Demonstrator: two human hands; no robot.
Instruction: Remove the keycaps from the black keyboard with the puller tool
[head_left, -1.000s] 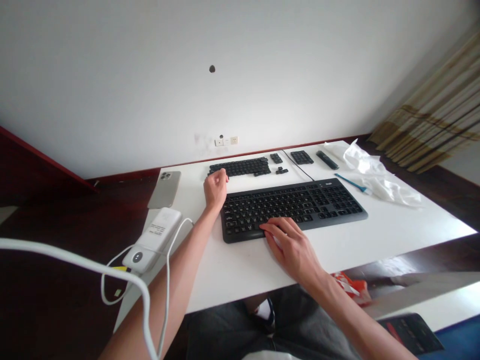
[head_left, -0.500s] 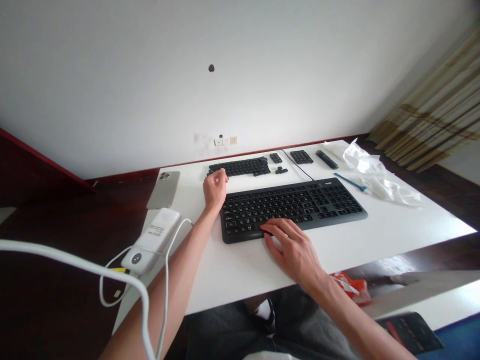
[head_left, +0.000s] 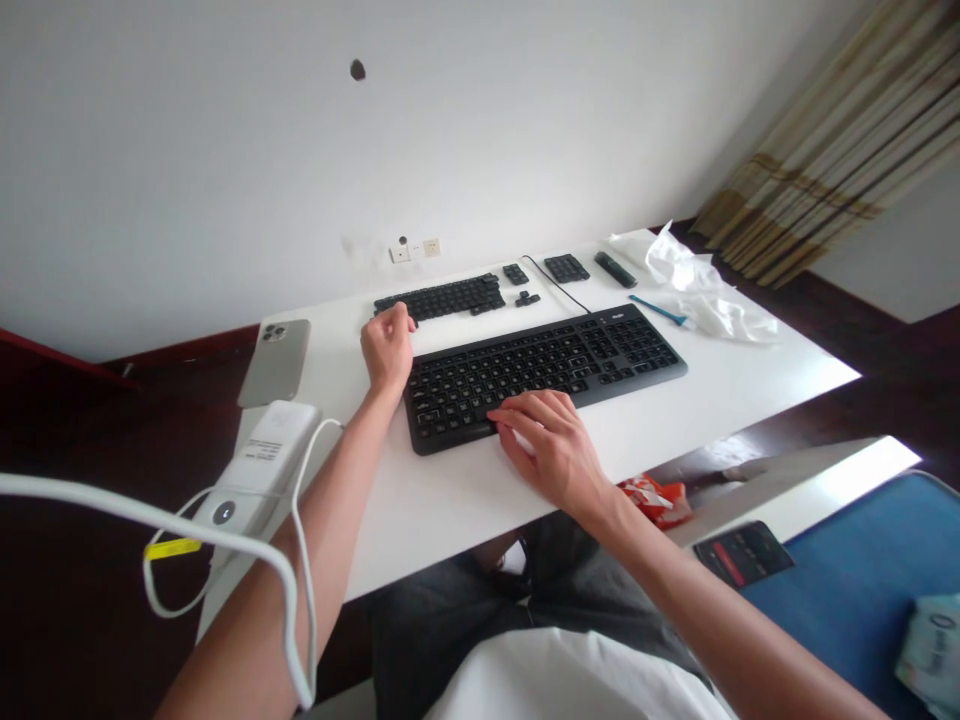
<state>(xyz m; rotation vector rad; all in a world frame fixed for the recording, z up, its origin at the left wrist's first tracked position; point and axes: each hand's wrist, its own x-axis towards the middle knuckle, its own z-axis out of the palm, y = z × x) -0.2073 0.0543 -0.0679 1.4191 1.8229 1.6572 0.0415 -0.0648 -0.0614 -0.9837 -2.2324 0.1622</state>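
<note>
A black keyboard [head_left: 540, 365] with its keycaps off lies on the white table [head_left: 450, 510]. My right hand [head_left: 544, 435] rests at its front edge, thumb and fingertips together near the bottom row; anything between them is too small to make out. Beyond the keyboard's left end, my left hand [head_left: 388, 345] is closed, with its fingers curled at the near edge of a block of loose black keycaps [head_left: 442, 297]; what it holds is hidden. Smaller keycap groups lie behind the keyboard: a small block [head_left: 515, 274], arrow keys [head_left: 526, 299] and a number block [head_left: 566, 268].
A phone [head_left: 275, 362] and a white power bank [head_left: 259, 465] with a cable lie on the left. A dark green object [head_left: 616, 269], a blue tool [head_left: 658, 310] and crumpled plastic [head_left: 694, 280] lie on the right. A white cable [head_left: 150, 515] crosses the lower left.
The view has shifted, so the table appears further left and higher, with more of the blue surface showing at lower right. Both hands keep nearly the same places by the keyboard and keycaps.
</note>
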